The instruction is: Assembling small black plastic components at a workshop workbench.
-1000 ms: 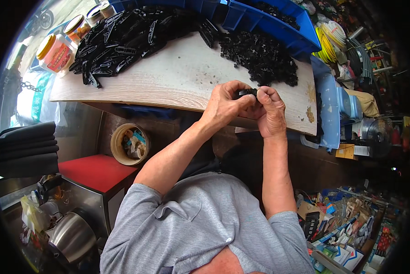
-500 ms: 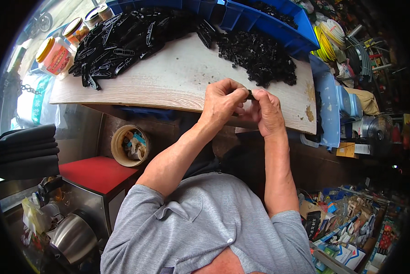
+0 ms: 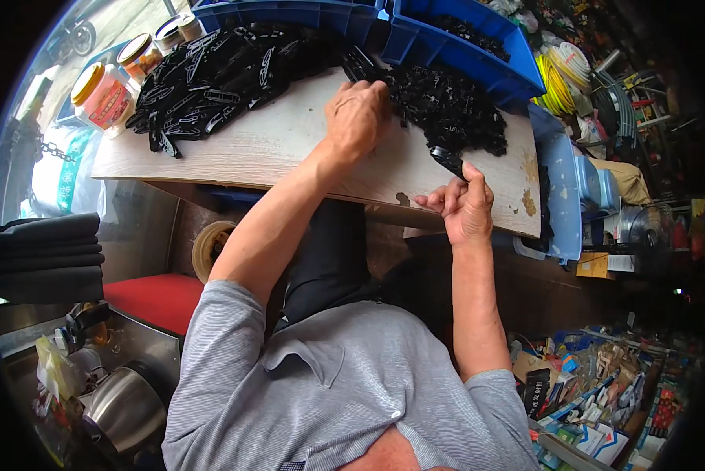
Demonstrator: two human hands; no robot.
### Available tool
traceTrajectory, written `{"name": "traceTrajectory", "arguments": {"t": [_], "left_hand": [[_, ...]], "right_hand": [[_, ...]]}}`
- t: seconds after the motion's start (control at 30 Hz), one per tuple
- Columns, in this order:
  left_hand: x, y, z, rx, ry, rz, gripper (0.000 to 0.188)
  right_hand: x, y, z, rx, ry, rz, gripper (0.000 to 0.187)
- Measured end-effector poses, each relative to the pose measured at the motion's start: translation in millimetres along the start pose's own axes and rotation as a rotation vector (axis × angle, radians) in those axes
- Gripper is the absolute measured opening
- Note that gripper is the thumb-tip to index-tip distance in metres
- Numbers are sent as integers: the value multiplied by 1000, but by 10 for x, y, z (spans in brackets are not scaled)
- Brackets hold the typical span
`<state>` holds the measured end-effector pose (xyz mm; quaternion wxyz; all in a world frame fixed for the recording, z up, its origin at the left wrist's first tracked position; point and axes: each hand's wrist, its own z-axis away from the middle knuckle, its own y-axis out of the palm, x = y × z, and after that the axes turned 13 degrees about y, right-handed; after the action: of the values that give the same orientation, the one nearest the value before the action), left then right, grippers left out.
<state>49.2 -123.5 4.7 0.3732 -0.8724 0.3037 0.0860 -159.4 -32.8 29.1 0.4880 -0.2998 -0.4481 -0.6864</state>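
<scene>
My right hand (image 3: pixel 468 206) is at the table's right front, closed on a long black plastic part (image 3: pixel 447 162) that sticks up past the thumb toward the far left. Over the tabletop, my left hand (image 3: pixel 358 119) reaches out with its back turned up; its fingertips are hidden beneath the knuckles. It is close to the near end of a few long black parts (image 3: pixel 358 64) and the left edge of a heap of small black plastic pieces (image 3: pixel 446 106). To its left lies a big heap of long black plastic parts (image 3: pixel 219 78).
Blue bins (image 3: pixel 466 51) stand along the back of the whitish table (image 3: pixel 266 149). Lidded jars (image 3: pixel 101 96) are at its far left. A light blue crate (image 3: pixel 556 188) stands off the right edge. A waste bucket (image 3: pixel 208 247) and a red-topped cabinet (image 3: pixel 152 302) are to the lower left.
Both hands were together at the table's front edge around a small dark thing. The left has moved away and forward to the heaps; the right stays near with the long black part now showing.
</scene>
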Motion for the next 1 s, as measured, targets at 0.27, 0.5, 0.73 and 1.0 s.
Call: {"name": "traceTrajectory", "arguments": {"t": [0.27,0.5,0.73,1.0], "left_hand": [[96,49,62,64,45,3,6],[104,-137,146,-90,-488,698,13],[-204,-420,290,-131,-868,1396,6],[-452,-471,395,52,-865,1439,7]], "right_hand": [[400,-607,-144,-389,-30,-179,42],[504,-934,-205,-551,-95,-190,51],[167,-216,-179,-60,-36,91,34],[52,279,-209,170,46,223,32]]}}
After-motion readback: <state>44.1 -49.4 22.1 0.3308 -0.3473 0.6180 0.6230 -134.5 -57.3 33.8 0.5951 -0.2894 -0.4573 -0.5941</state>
